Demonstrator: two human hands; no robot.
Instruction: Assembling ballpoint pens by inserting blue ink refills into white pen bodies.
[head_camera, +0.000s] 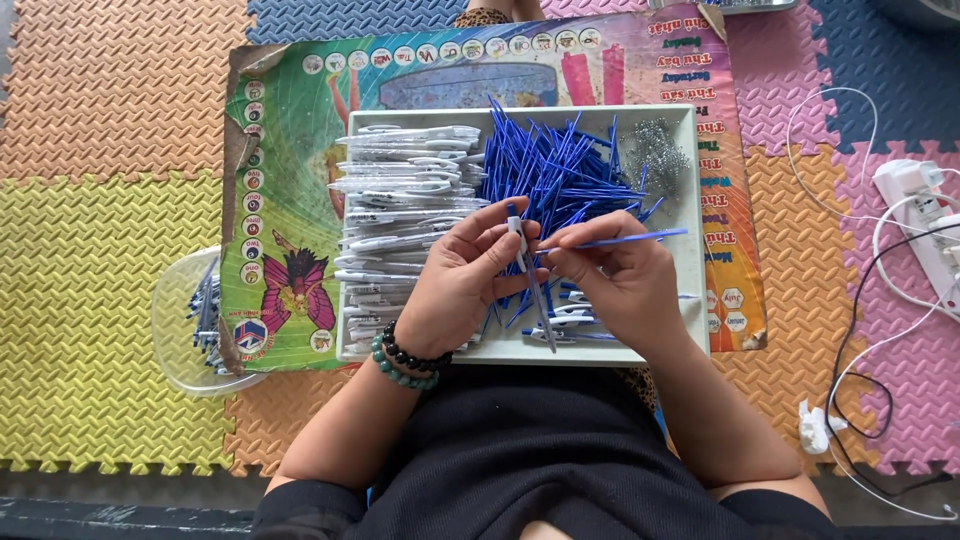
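a person sits on the floor over a shallow white plastic tray (690, 200). the left hand (465, 285) is closed around a white pen barrel with a blue tip (522, 245), held upright over the tray's middle. the right hand (625, 275) pinches a thin blue plastic refill (640, 238), lying level and pointing right. in the tray, white pen barrels (400, 190) are stacked at left, loose blue refills (555, 170) heap in the centre, small metal springs (655, 150) sit at top right. under the tray lies a colourful printed poster (290, 200) with round badges and a butterfly. a clear plastic bowl (185, 320) sits just left. the floor is interlocking foam mats (100, 250) in yellow, orange, pink and blue. a white power strip with cables (915, 200) lies at right.
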